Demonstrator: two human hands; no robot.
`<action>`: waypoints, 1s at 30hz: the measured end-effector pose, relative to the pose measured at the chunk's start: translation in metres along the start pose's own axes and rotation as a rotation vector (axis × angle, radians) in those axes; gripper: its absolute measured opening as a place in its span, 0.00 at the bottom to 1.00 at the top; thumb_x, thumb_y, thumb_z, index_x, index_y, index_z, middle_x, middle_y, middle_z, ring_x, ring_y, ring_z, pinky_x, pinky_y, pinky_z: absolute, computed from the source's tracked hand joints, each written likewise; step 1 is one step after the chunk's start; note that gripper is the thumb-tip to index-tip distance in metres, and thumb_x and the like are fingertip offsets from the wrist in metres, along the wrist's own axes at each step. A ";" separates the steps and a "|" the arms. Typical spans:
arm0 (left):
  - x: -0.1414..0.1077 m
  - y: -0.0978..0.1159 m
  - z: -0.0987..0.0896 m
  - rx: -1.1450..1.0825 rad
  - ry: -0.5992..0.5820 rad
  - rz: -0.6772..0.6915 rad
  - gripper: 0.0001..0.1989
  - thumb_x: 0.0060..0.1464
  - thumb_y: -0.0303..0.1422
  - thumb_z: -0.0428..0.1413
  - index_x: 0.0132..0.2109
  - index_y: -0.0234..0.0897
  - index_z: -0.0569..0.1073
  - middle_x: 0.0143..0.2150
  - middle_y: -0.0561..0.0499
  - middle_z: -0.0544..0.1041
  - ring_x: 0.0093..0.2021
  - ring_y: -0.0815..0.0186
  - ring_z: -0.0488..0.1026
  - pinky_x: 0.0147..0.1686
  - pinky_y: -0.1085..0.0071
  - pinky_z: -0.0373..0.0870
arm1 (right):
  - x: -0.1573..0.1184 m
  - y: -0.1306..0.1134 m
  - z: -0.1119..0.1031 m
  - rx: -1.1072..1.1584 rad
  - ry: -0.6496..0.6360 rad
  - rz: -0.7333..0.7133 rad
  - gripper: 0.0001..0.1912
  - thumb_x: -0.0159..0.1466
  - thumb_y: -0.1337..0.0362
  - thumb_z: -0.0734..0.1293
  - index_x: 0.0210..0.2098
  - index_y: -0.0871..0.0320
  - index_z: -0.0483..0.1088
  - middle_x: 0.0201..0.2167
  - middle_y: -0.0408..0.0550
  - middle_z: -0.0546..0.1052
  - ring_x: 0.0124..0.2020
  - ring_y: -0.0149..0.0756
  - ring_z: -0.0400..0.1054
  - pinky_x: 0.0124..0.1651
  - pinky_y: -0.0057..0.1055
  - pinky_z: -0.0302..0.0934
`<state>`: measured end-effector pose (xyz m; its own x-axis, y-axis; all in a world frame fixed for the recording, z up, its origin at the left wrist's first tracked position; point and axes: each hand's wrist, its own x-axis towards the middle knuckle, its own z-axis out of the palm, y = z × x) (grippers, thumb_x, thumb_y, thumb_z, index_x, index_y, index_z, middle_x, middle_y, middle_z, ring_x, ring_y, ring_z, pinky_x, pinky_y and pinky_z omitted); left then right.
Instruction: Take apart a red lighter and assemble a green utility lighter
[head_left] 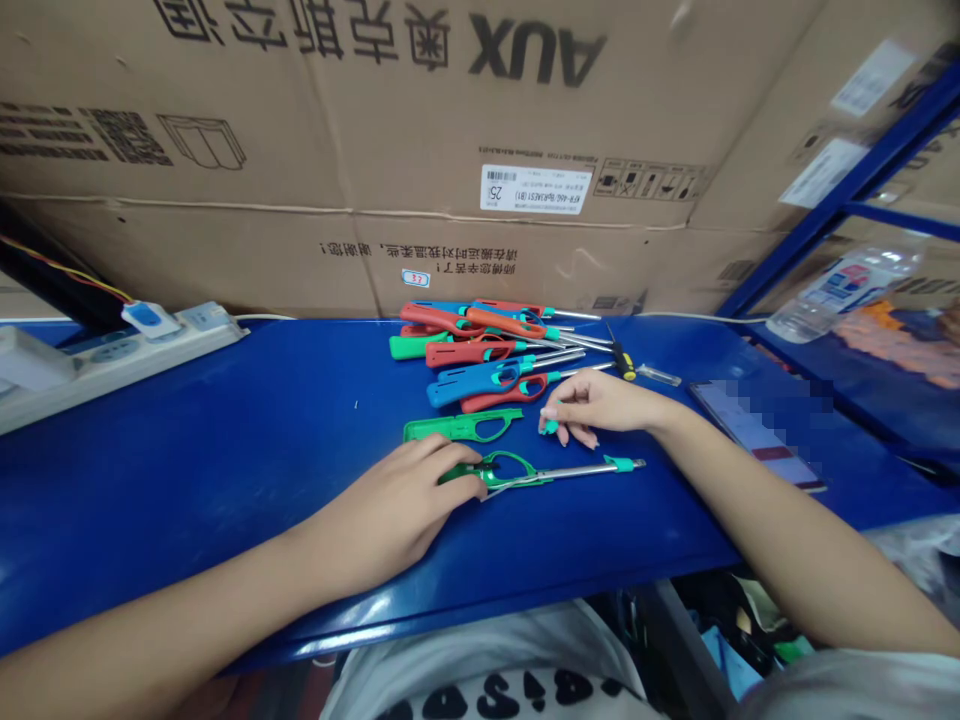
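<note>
On the desk (187, 480), the opened green lighter (541, 477) is probably light and brittle, its metal tube (576, 471) slick; best held by the handle (465, 471), as the left hand (409, 490) grasps it. Beyond the lighter, the right hand (600, 400) pinches a turquoise piece (551, 426).

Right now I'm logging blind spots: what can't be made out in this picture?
In the head view:
Green plastic lighter with silver rod: handle end covered by the left hand.
Small teal plastic piece: partly hidden by the right hand.
Flat rectangular phone: partly masked by pixel blocks.
White paper label: finest print too small.
</note>
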<state>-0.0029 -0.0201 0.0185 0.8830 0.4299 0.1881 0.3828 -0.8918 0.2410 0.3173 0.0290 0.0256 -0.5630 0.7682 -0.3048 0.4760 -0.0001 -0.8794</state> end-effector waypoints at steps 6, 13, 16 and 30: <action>-0.001 0.000 0.001 0.001 -0.008 0.002 0.15 0.70 0.26 0.45 0.54 0.42 0.73 0.58 0.44 0.73 0.57 0.54 0.70 0.54 0.54 0.71 | 0.000 -0.006 0.005 -0.068 0.212 -0.074 0.20 0.65 0.47 0.69 0.43 0.59 0.73 0.20 0.37 0.74 0.12 0.21 0.57 0.14 0.20 0.51; 0.000 -0.002 0.001 0.009 -0.009 0.007 0.15 0.70 0.26 0.45 0.54 0.42 0.73 0.58 0.44 0.72 0.56 0.53 0.70 0.52 0.54 0.71 | 0.001 -0.006 0.005 0.030 0.239 -0.061 0.21 0.60 0.46 0.73 0.32 0.60 0.73 0.22 0.43 0.76 0.18 0.28 0.70 0.23 0.27 0.66; 0.000 -0.002 0.001 0.009 -0.009 0.010 0.15 0.70 0.26 0.45 0.54 0.42 0.73 0.58 0.44 0.73 0.56 0.54 0.70 0.52 0.55 0.71 | 0.000 0.000 0.003 -0.010 0.132 -0.002 0.22 0.57 0.48 0.75 0.41 0.59 0.73 0.26 0.44 0.77 0.25 0.33 0.74 0.31 0.32 0.70; 0.001 -0.001 0.000 -0.009 -0.029 -0.014 0.14 0.70 0.26 0.45 0.53 0.41 0.74 0.58 0.44 0.73 0.57 0.53 0.69 0.53 0.54 0.70 | -0.008 -0.007 -0.005 -0.552 0.150 -0.243 0.11 0.66 0.57 0.69 0.37 0.60 0.76 0.35 0.48 0.76 0.32 0.32 0.66 0.35 0.29 0.60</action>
<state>-0.0027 -0.0191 0.0187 0.8852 0.4381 0.1567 0.3931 -0.8843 0.2520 0.3215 0.0260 0.0358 -0.6173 0.7862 -0.0295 0.6476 0.4865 -0.5865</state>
